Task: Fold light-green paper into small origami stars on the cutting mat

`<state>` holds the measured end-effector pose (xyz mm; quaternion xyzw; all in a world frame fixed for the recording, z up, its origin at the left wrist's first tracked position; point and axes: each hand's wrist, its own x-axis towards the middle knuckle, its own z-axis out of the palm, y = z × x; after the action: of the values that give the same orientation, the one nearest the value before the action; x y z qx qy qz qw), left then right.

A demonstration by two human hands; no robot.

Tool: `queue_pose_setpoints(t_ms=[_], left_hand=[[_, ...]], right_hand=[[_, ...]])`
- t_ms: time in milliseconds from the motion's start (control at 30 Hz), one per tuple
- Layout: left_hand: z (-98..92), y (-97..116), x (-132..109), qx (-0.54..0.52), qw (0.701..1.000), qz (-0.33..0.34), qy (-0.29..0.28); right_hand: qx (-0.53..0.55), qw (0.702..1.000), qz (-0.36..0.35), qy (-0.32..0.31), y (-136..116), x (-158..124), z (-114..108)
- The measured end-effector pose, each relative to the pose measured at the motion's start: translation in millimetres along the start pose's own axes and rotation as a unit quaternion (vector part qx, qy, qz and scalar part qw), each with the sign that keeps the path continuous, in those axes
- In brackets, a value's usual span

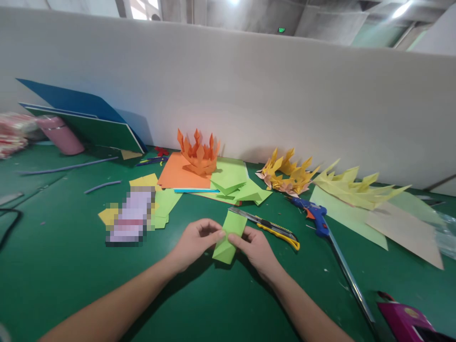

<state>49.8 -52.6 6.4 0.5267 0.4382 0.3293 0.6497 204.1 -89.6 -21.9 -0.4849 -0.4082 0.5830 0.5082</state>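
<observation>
Head camera looks down, probably close.

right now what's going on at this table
A person is folding a green paper piece with both hands, the left hand and right hand pinching it over the green table. A yellow utility knife lies just beyond, with a blue glue gun and folded orange paper crown behind.

A green counter (pixel 53 266) runs up to a long white partition wall (pixel 285 104). Above the partition shows a grey concrete ceiling (pixel 249 14) (bright lamps glare there) and a small green sign (pixel 281 30).
</observation>
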Motion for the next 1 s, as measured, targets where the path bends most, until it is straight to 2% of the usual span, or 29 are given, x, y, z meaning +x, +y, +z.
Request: queue_pose_setpoints(t_ms=[233, 433, 567, 700, 1000], left_hand=[[-2.2, -1.5, 0.5, -0.053, 0.998, -0.017, 0.003], [-2.4, -0.2, 1.1, -0.021, 1.000, 0.007, 0.010], [-2.1, -0.7, 0.6, 0.033, 0.999, 0.019, 0.006], [-0.8, -3.9, 1.0, 0.053, 0.998, -0.002, -0.020], [-0.4, -3.5, 0.6, 0.064, 0.998, -0.010, -0.016]], right_hand=[[-0.020, 0.999, 0.008, -0.025, 0.0, 0.3, -1.0], [-0.033, 0.999, 0.006, -0.042, -1.6, -0.7, 0.4], [0.002, 1.000, -0.002, -0.002, -3.0, -0.9, 1.4], [0.012, 0.999, 0.007, 0.038, -4.1, -0.7, 0.8], [0.010, 0.999, 0.021, 0.040, -5.2, -0.1, 1.6]])
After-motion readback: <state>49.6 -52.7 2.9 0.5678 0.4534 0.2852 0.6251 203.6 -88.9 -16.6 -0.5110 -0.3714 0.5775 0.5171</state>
